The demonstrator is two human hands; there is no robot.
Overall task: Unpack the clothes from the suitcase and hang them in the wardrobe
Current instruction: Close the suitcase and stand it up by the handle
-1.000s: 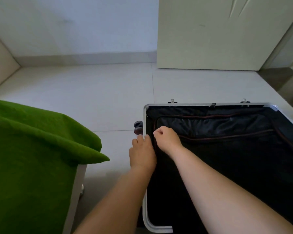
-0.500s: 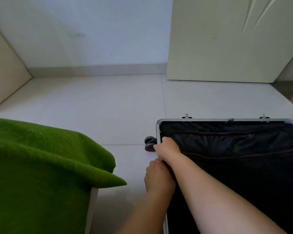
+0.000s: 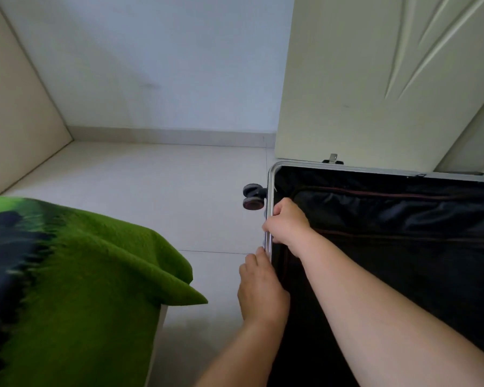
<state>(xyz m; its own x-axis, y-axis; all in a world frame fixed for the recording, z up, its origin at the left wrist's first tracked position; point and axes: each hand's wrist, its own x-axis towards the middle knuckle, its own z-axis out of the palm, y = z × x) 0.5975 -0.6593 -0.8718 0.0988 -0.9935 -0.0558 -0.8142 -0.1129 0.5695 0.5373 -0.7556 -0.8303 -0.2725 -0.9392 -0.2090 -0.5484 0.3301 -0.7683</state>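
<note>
An open suitcase (image 3: pixel 375 170) with a silver metal rim lies flat on the floor at the right. A black zipped lining (image 3: pixel 389 208) with a reddish zipper line covers its inside, so no clothes show. My right hand (image 3: pixel 287 220) grips the rim on the suitcase's left side, fingers curled over it. Just below, my left hand (image 3: pixel 260 286) rests against the outside of the same rim, fingertips touching the metal. A cream wardrobe door (image 3: pixel 375 79) stands behind the suitcase.
A bed with a green blanket (image 3: pixel 90 275) fills the lower left. Pale floor tiles (image 3: pixel 157 185) run between bed and suitcase. A suitcase wheel (image 3: pixel 252 196) sticks out at the left rim. A white wall and skirting close the back.
My right hand has moved from the lining's zipper corner to the left rim and now grips it. My left hand slid down the rim toward me. The view tilted up and left.
</note>
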